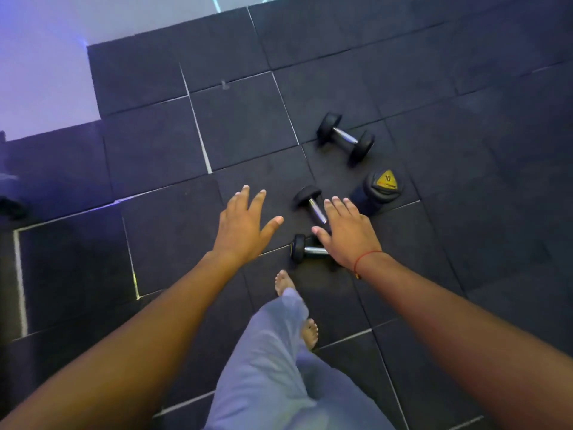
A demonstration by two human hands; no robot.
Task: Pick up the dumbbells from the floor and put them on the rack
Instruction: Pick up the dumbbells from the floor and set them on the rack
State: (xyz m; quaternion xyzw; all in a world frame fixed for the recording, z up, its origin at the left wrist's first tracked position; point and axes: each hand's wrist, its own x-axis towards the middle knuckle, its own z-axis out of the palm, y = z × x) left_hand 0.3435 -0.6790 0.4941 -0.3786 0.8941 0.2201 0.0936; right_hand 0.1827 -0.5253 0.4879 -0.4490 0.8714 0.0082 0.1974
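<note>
Several black dumbbells lie on the dark rubber floor. The farthest small dumbbell (345, 138) rests alone with its chrome handle showing. A bigger dumbbell (383, 189) stands on end, a yellow "10" on its top. Two small dumbbells are nearer me: one (311, 202) runs under my right hand, the other (302, 249) lies by my right thumb. My right hand (347, 232) hovers over them, fingers spread, holding nothing. My left hand (245, 226) is stretched out to their left, fingers apart and empty. No rack is in view.
My bare feet (283, 282) and grey trouser legs (279, 352) are just below the dumbbells. The black floor tiles (173, 237) have pale seams. A pale floor area (46, 72) lies at the upper left, with dark blurred shapes at the left edge.
</note>
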